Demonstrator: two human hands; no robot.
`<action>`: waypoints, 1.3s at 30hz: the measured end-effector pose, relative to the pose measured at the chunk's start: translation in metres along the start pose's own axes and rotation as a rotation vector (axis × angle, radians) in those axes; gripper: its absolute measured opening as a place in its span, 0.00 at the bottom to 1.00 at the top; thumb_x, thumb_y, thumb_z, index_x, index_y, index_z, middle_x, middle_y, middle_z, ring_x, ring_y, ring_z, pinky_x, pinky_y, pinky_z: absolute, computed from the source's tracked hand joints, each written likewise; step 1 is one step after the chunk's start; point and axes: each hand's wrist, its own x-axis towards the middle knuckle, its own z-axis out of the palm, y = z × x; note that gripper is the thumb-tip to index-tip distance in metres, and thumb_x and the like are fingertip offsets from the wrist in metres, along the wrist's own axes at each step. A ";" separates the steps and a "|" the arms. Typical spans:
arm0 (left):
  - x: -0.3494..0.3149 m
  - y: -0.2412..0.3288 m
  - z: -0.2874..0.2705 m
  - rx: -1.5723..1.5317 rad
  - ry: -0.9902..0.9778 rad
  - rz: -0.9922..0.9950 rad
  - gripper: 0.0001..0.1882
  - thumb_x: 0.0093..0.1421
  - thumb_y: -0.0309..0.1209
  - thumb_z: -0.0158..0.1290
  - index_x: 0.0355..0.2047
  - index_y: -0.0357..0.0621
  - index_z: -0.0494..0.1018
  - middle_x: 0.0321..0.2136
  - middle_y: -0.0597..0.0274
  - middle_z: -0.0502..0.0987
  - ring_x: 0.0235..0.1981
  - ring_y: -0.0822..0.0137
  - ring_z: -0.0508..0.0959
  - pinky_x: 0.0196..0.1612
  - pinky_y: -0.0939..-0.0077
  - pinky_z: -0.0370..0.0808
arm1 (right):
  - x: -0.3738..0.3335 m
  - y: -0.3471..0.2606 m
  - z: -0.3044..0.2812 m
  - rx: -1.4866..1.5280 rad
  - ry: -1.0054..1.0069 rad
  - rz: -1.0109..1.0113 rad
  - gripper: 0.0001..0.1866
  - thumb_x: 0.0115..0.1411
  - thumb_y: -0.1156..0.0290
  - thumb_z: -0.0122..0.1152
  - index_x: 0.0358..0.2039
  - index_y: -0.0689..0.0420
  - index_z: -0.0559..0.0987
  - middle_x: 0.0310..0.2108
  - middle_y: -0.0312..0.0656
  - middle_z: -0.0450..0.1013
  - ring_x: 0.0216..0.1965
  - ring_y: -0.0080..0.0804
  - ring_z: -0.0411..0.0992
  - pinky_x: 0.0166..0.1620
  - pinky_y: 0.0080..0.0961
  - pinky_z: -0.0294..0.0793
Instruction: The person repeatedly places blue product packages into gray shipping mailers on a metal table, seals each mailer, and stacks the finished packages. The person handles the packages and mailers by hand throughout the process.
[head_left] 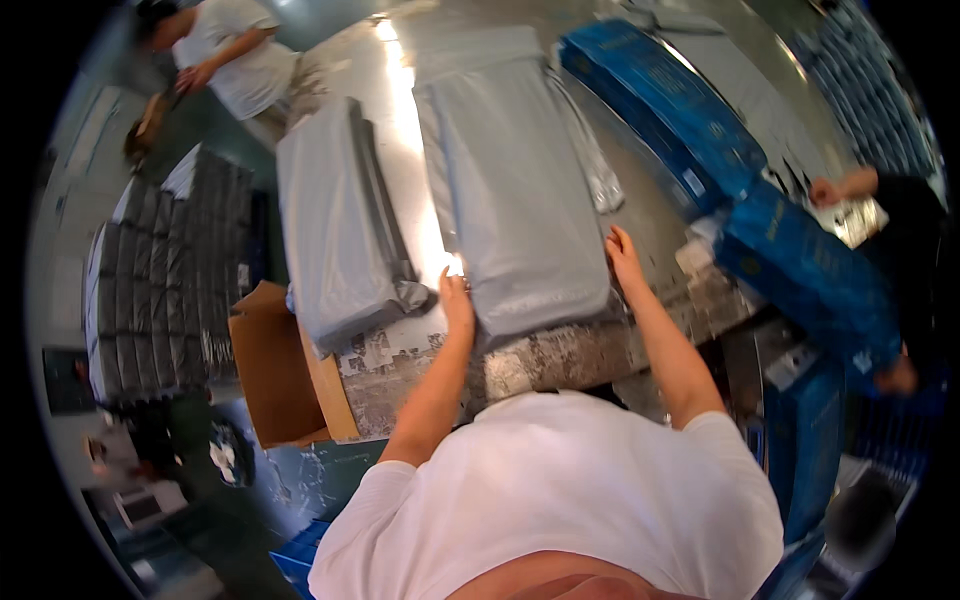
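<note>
A large grey plastic-wrapped package (530, 200) lies flat on the worn metal table (560, 358) in front of me. Its film is loose and wrinkled, with a bunched flap along the right side. My left hand (456, 300) is at the package's near left edge, fingers stretched out. Opposite it, my right hand (625, 258) is by the right edge with its fingers extended and slightly apart. Whether either palm presses on the film is hard to see. A second, narrower grey package (338, 225) lies to the left, its near end bunched.
Blue-wrapped packages (670, 105) lie along the right, where a co-worker in dark clothes touches a nearer blue package (805, 265). An open cardboard box (275, 365) stands at the table's left. Stacked grey packages (165, 280) and another person (235, 60) are beyond it.
</note>
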 end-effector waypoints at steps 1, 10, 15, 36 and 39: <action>0.002 0.002 0.014 -0.381 -0.129 -0.234 0.25 0.60 0.44 0.35 0.52 0.41 0.59 0.37 0.60 0.69 0.36 0.65 0.72 0.38 0.74 0.71 | 0.003 -0.001 0.014 0.314 0.005 0.028 0.28 0.57 0.50 0.46 0.51 0.56 0.65 0.45 0.43 0.68 0.44 0.34 0.68 0.47 0.27 0.66; -0.032 0.160 -0.047 -0.358 -0.413 -0.071 0.36 0.52 0.33 0.49 0.59 0.38 0.47 0.53 0.54 0.60 0.52 0.66 0.62 0.53 0.77 0.58 | -0.082 -0.119 0.035 0.572 -0.501 0.185 0.32 0.49 0.71 0.54 0.56 0.58 0.55 0.48 0.49 0.63 0.47 0.43 0.65 0.49 0.38 0.66; -0.020 0.196 -0.150 -0.378 -0.287 0.192 0.32 0.52 0.32 0.47 0.57 0.36 0.53 0.52 0.57 0.62 0.50 0.68 0.64 0.51 0.76 0.61 | -0.095 -0.165 0.134 0.623 -0.637 0.047 0.36 0.50 0.73 0.54 0.58 0.58 0.51 0.50 0.50 0.60 0.50 0.40 0.62 0.52 0.34 0.62; 0.164 0.102 -0.302 -0.621 -0.031 -0.234 0.39 0.51 0.59 0.40 0.54 0.41 0.58 0.51 0.54 0.63 0.49 0.56 0.66 0.49 0.62 0.66 | -0.053 -0.161 0.374 0.270 -0.599 0.115 0.41 0.52 0.54 0.52 0.61 0.57 0.47 0.60 0.50 0.48 0.61 0.38 0.48 0.59 0.27 0.48; 0.197 0.135 -0.281 -0.571 -0.144 -0.263 0.43 0.51 0.62 0.40 0.56 0.40 0.54 0.53 0.53 0.60 0.51 0.54 0.63 0.51 0.62 0.63 | -0.017 -0.183 0.381 0.104 -0.485 -0.009 0.39 0.54 0.53 0.50 0.60 0.61 0.49 0.58 0.53 0.52 0.59 0.40 0.51 0.58 0.27 0.51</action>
